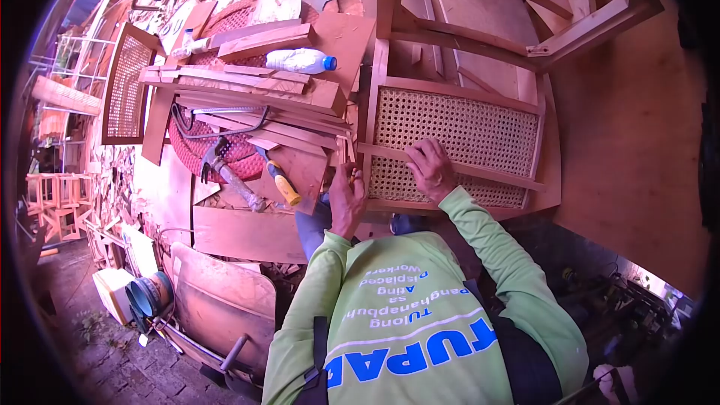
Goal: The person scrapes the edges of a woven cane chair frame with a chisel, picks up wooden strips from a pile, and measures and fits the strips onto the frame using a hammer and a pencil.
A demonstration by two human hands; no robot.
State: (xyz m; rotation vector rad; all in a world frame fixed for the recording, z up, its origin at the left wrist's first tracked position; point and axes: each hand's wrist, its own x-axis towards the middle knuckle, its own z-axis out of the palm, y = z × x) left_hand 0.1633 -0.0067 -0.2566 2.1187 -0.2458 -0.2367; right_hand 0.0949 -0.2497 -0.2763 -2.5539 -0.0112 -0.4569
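A chair frame with a woven cane panel [457,124] lies in front of me. Across the panel runs a thin wooden strip [499,175], its left end reaching past the frame's edge. My right hand [433,172] is closed at the strip's middle, fingertips pressed together on it. Just left of the frame, my left hand [346,201] is closed near the strip's left end; something small shows at its fingers, too small to name. Narrow upright wood pieces [345,150] stand just beyond those fingers.
To the left lie stacked wood pieces [247,90], a plastic bottle [300,61], a hacksaw [225,111], a hammer [229,176] and a yellow-handled chisel-like tool [282,182]. Chair rails [480,45] rise beyond the panel. A second cane panel [129,86] stands at far left.
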